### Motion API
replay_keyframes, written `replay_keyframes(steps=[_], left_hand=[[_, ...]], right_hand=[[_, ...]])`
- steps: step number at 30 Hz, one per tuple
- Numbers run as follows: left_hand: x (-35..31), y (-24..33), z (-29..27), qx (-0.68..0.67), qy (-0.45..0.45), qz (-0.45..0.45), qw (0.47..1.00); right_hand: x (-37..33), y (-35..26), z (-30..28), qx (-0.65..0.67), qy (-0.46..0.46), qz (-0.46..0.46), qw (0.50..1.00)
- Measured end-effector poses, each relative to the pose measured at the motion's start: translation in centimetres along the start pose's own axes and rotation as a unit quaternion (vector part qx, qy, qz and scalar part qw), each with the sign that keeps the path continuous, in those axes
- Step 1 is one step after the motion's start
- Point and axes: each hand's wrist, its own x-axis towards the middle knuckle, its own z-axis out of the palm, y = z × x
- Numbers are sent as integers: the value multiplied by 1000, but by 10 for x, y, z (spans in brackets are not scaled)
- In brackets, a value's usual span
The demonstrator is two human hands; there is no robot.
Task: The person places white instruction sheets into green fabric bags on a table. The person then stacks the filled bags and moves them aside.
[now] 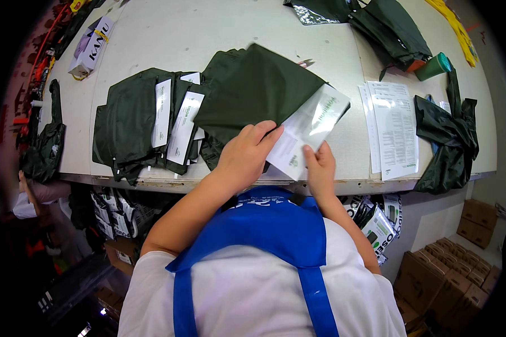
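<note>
A folded piece of dark green fabric (242, 92) lies tilted in front of me on the table. Along its lower right edge runs a shiny white printed card (303, 135). My left hand (247, 151) is closed at the seam between fabric and card, its fingertips pressing there and its thumb hidden. The near end of the card is pinched by my right hand (320, 168), thumb on top. Just to the left lies a pile of similar green fabric pieces (126, 112), several with white paper bands (185, 123) across them.
Beyond the fabric, small scissors (306, 63) lie on the pale table (168, 36). Printed sheets (393, 129) and a dark plastic bag (450, 140) are at the right. Farther back stand a green tube (433, 66) and more dark fabric (391, 33). A white box (91, 48) sits far left.
</note>
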Motion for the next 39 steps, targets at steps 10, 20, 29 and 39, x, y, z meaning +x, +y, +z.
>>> replay_keyframes(steps=[10, 20, 29, 39], left_hand=[[-71, -90, -100, 330, 168, -195, 908], [-39, -89, 58, 32, 10, -197, 980], [-7, -100, 99, 13, -3, -218, 976], [-3, -90, 75, 53, -39, -172, 983]], right_hand=[[45, -52, 93, -39, -321, -46, 945], [64, 54, -227, -522, 496, 230, 655], [33, 67, -319, -328, 448, 174, 814], [18, -30, -238, 13, 273, 13, 962]])
